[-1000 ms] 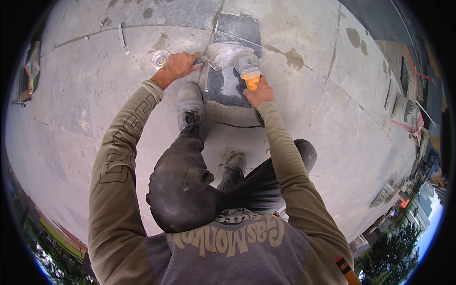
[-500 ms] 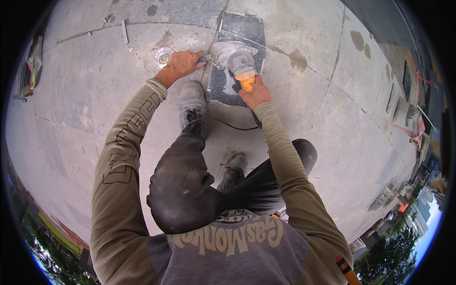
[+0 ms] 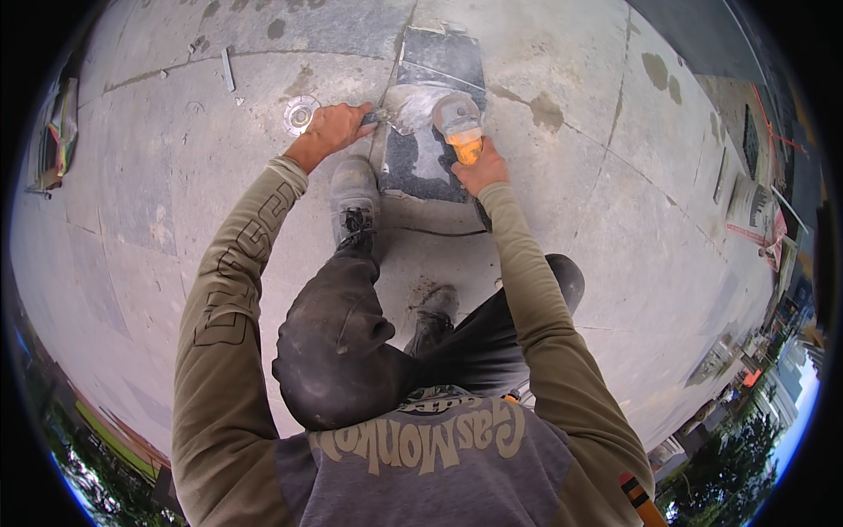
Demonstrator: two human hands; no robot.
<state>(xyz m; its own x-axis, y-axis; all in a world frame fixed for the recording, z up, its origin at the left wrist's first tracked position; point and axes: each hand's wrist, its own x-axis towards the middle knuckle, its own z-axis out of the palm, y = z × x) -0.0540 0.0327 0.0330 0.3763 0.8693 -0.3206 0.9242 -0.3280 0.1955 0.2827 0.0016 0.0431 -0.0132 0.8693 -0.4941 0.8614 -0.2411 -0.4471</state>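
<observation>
In my right hand (image 3: 481,168) is a yellow angle grinder (image 3: 464,145), my fingers wrapped round its body. Its pale, dusty guard (image 3: 457,111) lies over the right side of a dark stone slab (image 3: 428,162) on the ground; the disc's contact is hidden. My left hand (image 3: 335,129) is closed round a short dark-handled tool (image 3: 376,116) that reaches to the slab's left edge; its kind is unclear. Near that tip, pale dust (image 3: 411,107) coats the slab. A grinding disc (image 3: 301,114) lies on the ground just left of my left hand.
My dusty boot (image 3: 356,198) stands close to the slab's near left corner. A black cord (image 3: 430,232) runs across the ground below the slab. A thin light strip (image 3: 228,70) lies at the far left. A bag (image 3: 753,215) and other items line the right side.
The grinder has shifted a little to the right across the slab, with my right hand. The pale dust patch looks more uncovered. My left hand stays nearly in place.
</observation>
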